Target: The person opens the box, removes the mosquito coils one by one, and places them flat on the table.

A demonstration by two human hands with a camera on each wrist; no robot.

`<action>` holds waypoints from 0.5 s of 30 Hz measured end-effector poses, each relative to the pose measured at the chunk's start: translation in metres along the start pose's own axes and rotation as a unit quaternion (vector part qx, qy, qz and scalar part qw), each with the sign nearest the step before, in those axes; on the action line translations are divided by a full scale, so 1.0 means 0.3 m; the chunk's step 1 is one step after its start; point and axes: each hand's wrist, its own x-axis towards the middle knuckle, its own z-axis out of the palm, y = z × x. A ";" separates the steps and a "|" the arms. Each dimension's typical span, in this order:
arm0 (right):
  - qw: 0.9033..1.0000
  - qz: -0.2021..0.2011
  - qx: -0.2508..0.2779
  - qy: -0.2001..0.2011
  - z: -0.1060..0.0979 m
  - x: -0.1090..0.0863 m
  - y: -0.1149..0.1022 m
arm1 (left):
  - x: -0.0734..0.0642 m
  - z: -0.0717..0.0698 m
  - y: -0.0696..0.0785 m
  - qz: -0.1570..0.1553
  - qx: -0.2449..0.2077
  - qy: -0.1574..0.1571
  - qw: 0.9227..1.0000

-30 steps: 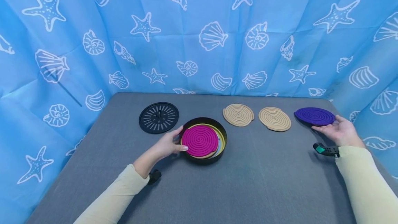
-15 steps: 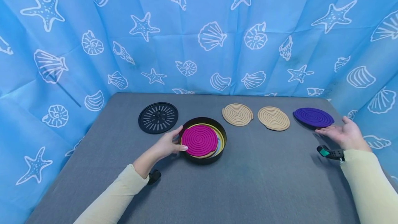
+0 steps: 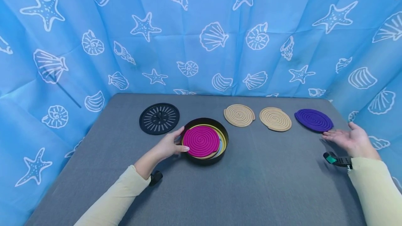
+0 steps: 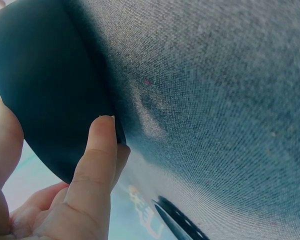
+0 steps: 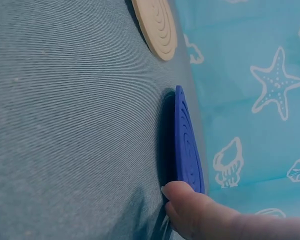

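My left hand [image 3: 165,144] holds the left side of a round black tin [image 3: 205,162], with the thumb near the rim. In the left wrist view its fingers lie against the tin's dark outer wall [image 4: 45,85]. Inside the tin, a magenta spiral coaster [image 3: 201,141] lies tilted over other round pieces, with yellow and pale blue edges showing. At the far right my right hand [image 3: 353,140] is palm up with fingers extended, fingertips right at the near edge of a purple spiral coaster [image 3: 314,120]. In the right wrist view a fingertip overlaps this coaster's [image 5: 187,140] lower end.
Two beige spiral coasters, a left one [image 3: 239,115] and a right one [image 3: 275,119], lie between tin and purple coaster. A slotted black round lid [image 3: 159,118] with a small knob lies back left. A blue shell-patterned curtain [image 3: 188,44] borders the grey table [image 3: 251,191].
The right hand has drawn back to the right and released the purple coaster, whose near edge has sunk towards the table. The left hand and tin keep their place.
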 end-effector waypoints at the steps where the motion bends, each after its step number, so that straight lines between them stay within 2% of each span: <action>1: 1.000 -0.001 0.000 -0.001 -0.004 -0.001 0.001 | 0.000 0.000 0.000 0.000 0.001 0.000 1.000; 8: 1.000 -0.005 0.004 -0.014 -0.029 -0.010 0.020 | 0.000 0.001 0.000 0.001 -0.003 0.001 1.000; 15: 0.999 -0.009 0.017 -0.041 -0.035 -0.028 0.086 | -0.002 0.001 -0.004 -0.002 0.002 0.005 1.000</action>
